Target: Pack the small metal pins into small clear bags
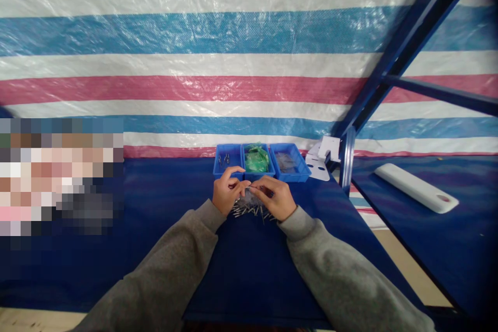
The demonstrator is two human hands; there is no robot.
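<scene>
My left hand [229, 190] and my right hand [275, 196] meet fingertip to fingertip above the table. Both are closed in a pinch around something small and thin, too small to name. Under them lies a pile of slim metal pieces [252, 209], like pins or rivets, partly hidden by my fingers. Just beyond my hands stand three blue bins in a row. The left bin [216, 166] has a few slim metal pieces in it, the middle bin [268, 172] holds a green plastic bag [257, 158], and the right bin [301, 172] contains clear plastic bags [286, 162].
A white cut-out sheet [321, 168] leans by a blue metal post [346, 161] right of the bins. On another blue surface to the right rests a long white object [416, 187]. Striped sheeting [233, 36] hangs behind the blue table [163, 192]. The left side is pixelated.
</scene>
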